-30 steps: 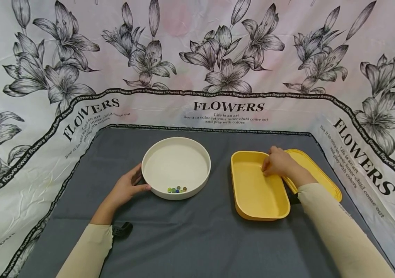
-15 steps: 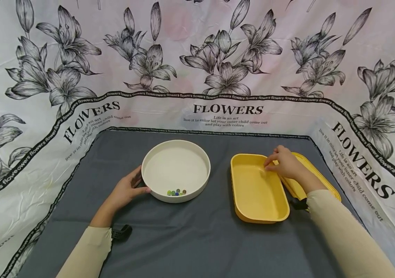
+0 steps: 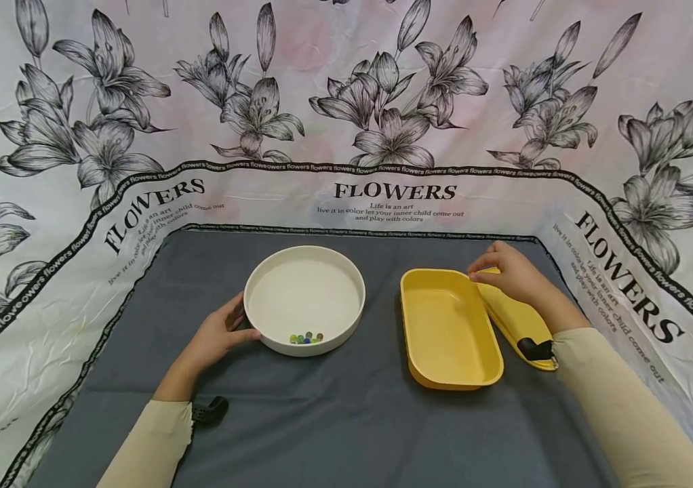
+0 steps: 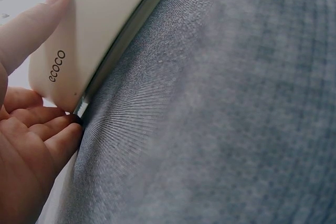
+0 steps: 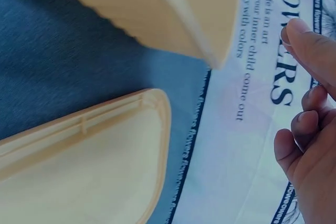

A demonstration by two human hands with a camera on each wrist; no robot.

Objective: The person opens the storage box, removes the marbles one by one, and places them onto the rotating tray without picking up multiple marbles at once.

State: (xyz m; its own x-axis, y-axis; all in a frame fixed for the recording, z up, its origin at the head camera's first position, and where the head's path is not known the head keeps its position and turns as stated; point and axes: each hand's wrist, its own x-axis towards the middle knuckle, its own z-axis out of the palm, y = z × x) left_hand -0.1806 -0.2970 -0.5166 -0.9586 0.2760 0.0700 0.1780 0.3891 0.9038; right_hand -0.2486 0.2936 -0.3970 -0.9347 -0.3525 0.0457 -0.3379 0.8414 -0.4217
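Note:
A round white dish (image 3: 304, 288), lettered "ecoco" on its outer wall, stands left of centre on the dark cloth. Several small coloured marbles (image 3: 306, 338) lie together at its near side. My left hand (image 3: 215, 342) holds the dish at its left; the thumb presses the wall and the fingers rest low against it. To the right stands a yellow rectangular box (image 3: 447, 325). Above its far right corner is my right hand (image 3: 508, 271), thumb and index finger close together, other fingers curled in the right wrist view. Whether anything sits between those fingertips is hidden.
A yellow lid (image 3: 511, 315) lies right of the box, partly under my right wrist. Grey cloth (image 3: 346, 420) covers the work surface. White flower-printed fabric (image 3: 395, 193) rises behind and at both sides.
My right hand has lifted from inside the box and drawn up and to the right, over its far corner. The left hand and the dish keep their places.

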